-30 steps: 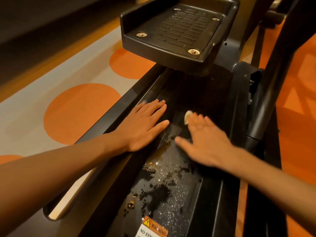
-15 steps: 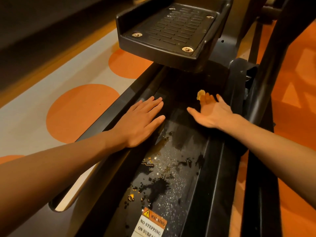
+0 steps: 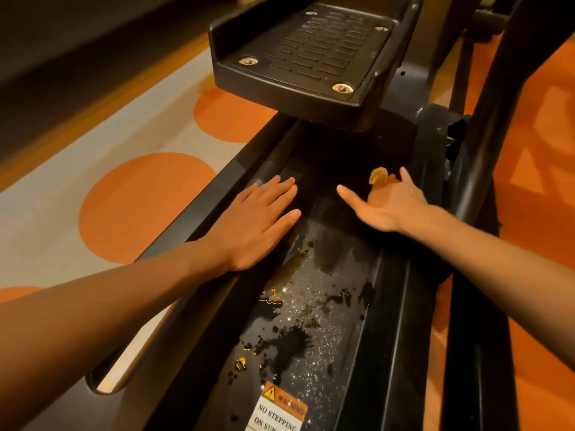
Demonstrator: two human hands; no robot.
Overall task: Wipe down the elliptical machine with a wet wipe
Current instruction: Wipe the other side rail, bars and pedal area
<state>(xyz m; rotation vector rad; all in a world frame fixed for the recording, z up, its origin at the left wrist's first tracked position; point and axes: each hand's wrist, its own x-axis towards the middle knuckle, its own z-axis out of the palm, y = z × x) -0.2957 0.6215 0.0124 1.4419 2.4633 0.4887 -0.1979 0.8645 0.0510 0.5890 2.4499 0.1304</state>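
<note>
The elliptical's black base channel [image 3: 329,309] runs away from me, its floor wet and streaked. My left hand [image 3: 258,222] lies flat, fingers straight, on the channel's left rail. My right hand [image 3: 392,203] is against the channel's right inner wall, with its fingers stretched forward and its thumb spread out to the left. A small crumpled piece of the wet wipe [image 3: 378,175] sticks out beyond the fingertips; the rest is hidden behind the fingers.
The black ribbed foot pedal [image 3: 317,48] hangs over the channel's far end. A dark frame arm [image 3: 497,119] rises on the right. A warning sticker [image 3: 280,409] sits at the near end of the channel. Carpet with orange circles [image 3: 140,206] lies to the left.
My right hand slid the wipe from the channel floor forward and right, up onto the inner wall, turning onto its side. My left hand stayed on the rail.
</note>
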